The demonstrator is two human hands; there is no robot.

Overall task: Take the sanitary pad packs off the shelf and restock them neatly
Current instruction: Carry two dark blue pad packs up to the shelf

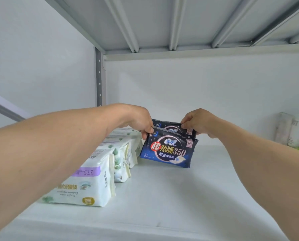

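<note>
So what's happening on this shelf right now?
A person is stocking a white shelf. The left hand and right hand each pinch a top corner of two dark blue pad packs, held upright one behind the other. A row of white pad packs lies at left.

Two dark-blue packs [169,150] upright mid-shelf — white packs [100,173] rowed left.

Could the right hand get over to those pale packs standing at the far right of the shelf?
Probably yes: bare shelf lies between the right hand and the pale packs, but its fingers pinch the dark blue packs.
</note>
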